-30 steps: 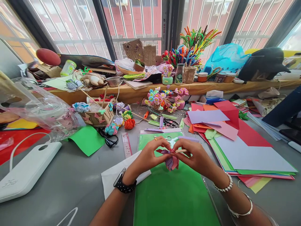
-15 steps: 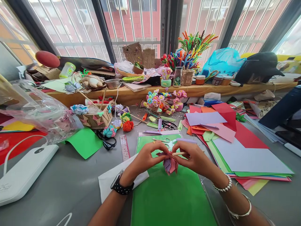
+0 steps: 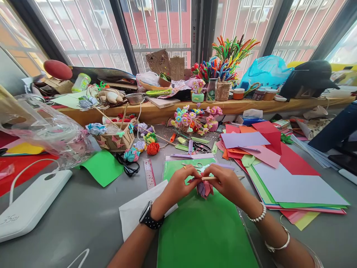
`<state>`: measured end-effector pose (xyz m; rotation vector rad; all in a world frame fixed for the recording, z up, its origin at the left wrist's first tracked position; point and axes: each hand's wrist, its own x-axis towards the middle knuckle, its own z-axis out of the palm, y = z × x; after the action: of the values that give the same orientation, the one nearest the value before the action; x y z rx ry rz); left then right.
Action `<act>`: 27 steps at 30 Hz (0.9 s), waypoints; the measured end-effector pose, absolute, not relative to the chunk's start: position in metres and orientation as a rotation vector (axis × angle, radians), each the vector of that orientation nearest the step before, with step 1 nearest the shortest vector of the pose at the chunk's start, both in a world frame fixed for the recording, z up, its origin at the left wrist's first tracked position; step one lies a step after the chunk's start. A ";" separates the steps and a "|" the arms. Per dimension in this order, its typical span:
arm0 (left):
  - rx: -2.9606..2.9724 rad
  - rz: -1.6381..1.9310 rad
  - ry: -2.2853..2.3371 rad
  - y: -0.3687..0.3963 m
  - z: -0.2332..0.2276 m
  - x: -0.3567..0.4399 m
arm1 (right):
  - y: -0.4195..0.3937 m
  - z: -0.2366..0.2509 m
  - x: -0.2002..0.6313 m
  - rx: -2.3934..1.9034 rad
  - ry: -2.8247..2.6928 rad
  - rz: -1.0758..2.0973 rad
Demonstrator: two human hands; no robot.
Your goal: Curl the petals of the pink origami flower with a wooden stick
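A pink and purple paper flower (image 3: 205, 190) hangs head down between my two hands, over a green plastic-covered sheet (image 3: 206, 234). My left hand (image 3: 180, 183) is closed, thumb and fingers pinching the flower's edge from the left. Closed as well, my right hand (image 3: 227, 183) grips a thin wooden stick (image 3: 208, 178) that lies roughly level across the top of the flower. The stick's other end shows past my right knuckles. Whether the stick touches the flower I cannot tell. Just beyond my fingertips lie small scissors (image 3: 199, 165).
To the right lie stacked coloured papers (image 3: 298, 184). A pink ruler (image 3: 150, 174), black-handled scissors (image 3: 129, 167) and a white power bank (image 3: 35, 204) are on the left. Finished paper flowers (image 3: 153, 148) and a decorated box (image 3: 115, 139) stand behind, below a crowded wooden sill (image 3: 164, 111).
The flower has risen slightly and turned between my hands, so less of it hangs below my fingers. My wrists have shifted a little, and the view has moved slightly.
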<state>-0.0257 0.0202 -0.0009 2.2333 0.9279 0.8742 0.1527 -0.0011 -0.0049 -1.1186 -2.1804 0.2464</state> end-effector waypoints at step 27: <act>2.363 0.814 0.999 0.020 -0.004 -0.025 | 0.001 -0.004 0.155 -1.158 -2.238 0.292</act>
<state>-0.0248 0.0203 -0.0045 2.3634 0.9990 0.8142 0.1553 0.0007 -0.0037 -1.1578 -2.2383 0.2919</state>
